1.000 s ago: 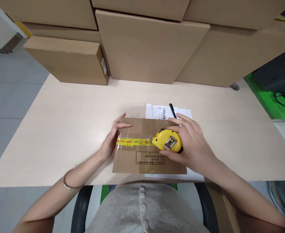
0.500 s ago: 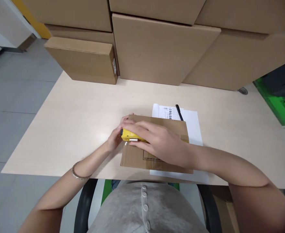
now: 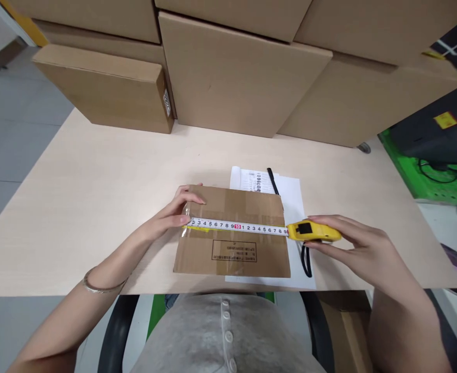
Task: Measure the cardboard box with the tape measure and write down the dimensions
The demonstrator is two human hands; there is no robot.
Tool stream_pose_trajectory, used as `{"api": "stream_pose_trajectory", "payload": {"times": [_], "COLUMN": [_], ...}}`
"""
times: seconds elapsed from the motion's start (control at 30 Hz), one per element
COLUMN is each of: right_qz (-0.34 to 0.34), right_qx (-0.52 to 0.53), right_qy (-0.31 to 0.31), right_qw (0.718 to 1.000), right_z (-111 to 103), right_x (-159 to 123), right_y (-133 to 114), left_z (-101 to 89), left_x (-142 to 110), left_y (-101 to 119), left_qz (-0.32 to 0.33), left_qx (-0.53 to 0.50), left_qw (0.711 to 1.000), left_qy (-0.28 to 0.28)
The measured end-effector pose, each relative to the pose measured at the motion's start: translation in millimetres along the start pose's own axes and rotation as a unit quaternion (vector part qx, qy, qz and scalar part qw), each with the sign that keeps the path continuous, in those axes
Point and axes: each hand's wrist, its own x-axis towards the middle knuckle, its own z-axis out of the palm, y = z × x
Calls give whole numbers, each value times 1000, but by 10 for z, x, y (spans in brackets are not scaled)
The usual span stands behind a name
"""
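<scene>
A small brown cardboard box with clear tape and a printed black frame lies flat on the table. Across its top, left to right, stretches the white blade of a tape measure. Its yellow case is just past the box's right edge, pinched between the thumb and fingers of my right hand. A black wrist strap hangs from the case. At the box's left edge, my left hand presses the blade's end with the thumb while its fingers rest on the box's far left corner.
Under the box lie white printed sheets with a black pen on them. Large cardboard boxes are stacked along the table's back, with a flatter box at left. A dark phone-like object is at far right.
My right hand has moved right with the tape measure case, drawing the blade out across the box. My left hand stays at the box's left edge. The view has shifted slightly right.
</scene>
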Motion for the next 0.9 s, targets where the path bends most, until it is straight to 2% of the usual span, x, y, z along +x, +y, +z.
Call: {"api": "stream_pose_trajectory", "payload": {"times": [0.07, 0.3, 0.43, 0.5, 0.57, 0.63, 0.7, 0.73, 0.8, 0.9], "right_qz": [5, 23, 79, 92, 86, 84, 81, 57, -4, -101], "right_qx": [10, 24, -4, 0, 23, 43, 45, 39, 15, -44], "right_qy": [2, -15, -9, -28, -84, -162, -230, -263, -287, -273], "right_qw": [1000, 999, 997, 995, 993, 982, 969, 962, 958, 956], "right_z": [1, 51, -51, -107, -107, -18, 161, 275, 522, 832], "right_x": [-41, 96, 78, 142, 297, 536, 817, 957, 1199, 1409], "right_y": [46, 30, -17, -117, -273, -464, -666, -765, -951, -1181], "left_z": [-15, -97, -120, -129, -138, -144, -143, -137, -110, -29], "left_x": [2, 30, 28, 28, 29, 25, 15, 7, -10, -25], "left_y": [-13, -119, -160, -175, -188, -197, -202, -202, -198, -168], "left_qz": [7, 77, 84, 88, 85, 79, 74, 70, 64, 54], "left_qx": [6, 28, 47, 56, 61, 65, 70, 72, 55, 0], "left_qw": [1000, 995, 994, 993, 993, 994, 995, 995, 996, 998], "left_qy": [-4, -63, -58, -53, -49, -38, -23, -16, 4, 30]}}
